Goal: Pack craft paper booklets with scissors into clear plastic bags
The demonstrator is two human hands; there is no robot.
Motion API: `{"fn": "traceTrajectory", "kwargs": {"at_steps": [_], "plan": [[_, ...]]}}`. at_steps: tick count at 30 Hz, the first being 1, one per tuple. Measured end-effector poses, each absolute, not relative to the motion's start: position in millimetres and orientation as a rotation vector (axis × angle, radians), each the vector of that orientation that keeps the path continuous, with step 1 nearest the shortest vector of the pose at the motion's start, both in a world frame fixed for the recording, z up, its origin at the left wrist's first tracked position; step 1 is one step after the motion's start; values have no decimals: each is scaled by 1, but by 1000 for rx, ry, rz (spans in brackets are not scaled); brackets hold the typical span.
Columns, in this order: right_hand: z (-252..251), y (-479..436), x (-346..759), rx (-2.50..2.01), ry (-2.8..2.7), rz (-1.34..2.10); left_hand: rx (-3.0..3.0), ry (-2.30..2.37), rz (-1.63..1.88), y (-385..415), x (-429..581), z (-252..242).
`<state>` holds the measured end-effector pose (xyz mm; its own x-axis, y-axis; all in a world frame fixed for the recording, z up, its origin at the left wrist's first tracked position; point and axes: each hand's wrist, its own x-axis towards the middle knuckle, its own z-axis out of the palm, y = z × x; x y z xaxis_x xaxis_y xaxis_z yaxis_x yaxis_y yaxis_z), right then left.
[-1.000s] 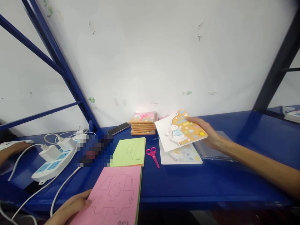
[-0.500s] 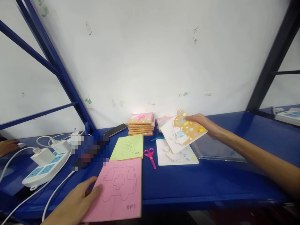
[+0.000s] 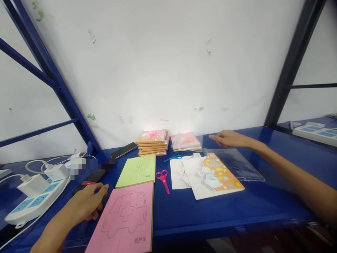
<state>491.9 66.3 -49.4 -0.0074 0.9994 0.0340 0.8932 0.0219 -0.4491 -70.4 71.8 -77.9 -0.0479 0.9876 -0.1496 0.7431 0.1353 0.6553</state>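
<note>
pink ambulance booklet (image 3: 122, 218) lies flat at the near edge of the blue steel surface (image 3: 184, 218), its cover showing a traced ambulance outline with a cross and a printed caption. left hand (image 3: 85, 202) is just beside its left edge, fingers loosely curled, holding nothing. right hand (image 3: 228, 138) reaches out over the far side of the surface, fingers extended and empty, just above a clear plastic sleeve (image 3: 237, 163).

green butterfly booklet (image 3: 137, 170) sits just beyond the pink one. pink scissors (image 3: 162, 180) lie to its right, blue scissors (image 3: 173, 157) further back. rabbit card (image 3: 214, 177), orange on white, overlaps a white sheet (image 3: 179, 174) and touches the sleeve's edge. against the wall: stack of booklets (image 3: 152, 142), bagged packet (image 3: 185, 141), black phone (image 3: 123, 150).

left side: white power strip (image 3: 34, 200) with chargers (image 3: 33, 185) and loose cables; a pixelated patch (image 3: 92, 168) hides what lies beside it. second power strip (image 3: 316, 135) on a blue shelf at far right. behind everything, a scuffed white wall (image 3: 158, 70), framed by dark blue steel uprights (image 3: 50, 80).
</note>
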Motion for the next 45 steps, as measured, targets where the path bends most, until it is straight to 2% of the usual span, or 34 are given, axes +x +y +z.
{"fn": "traceTrajectory", "kwargs": {"at_steps": [3,5,13,45], "plan": [[-65,77,484,-2028,-1929,147,1689,1808,513,80,-66,-81],[-73,79,478,-2095,-1884,89,1705,1761,515,84,-69,-83],[-80,77,465,-2129,-1794,183,1595,1773,620,101,-77,-93],[-78,70,449,-2057,-1791,182,1633,1909,700,95,-68,-93]]}}
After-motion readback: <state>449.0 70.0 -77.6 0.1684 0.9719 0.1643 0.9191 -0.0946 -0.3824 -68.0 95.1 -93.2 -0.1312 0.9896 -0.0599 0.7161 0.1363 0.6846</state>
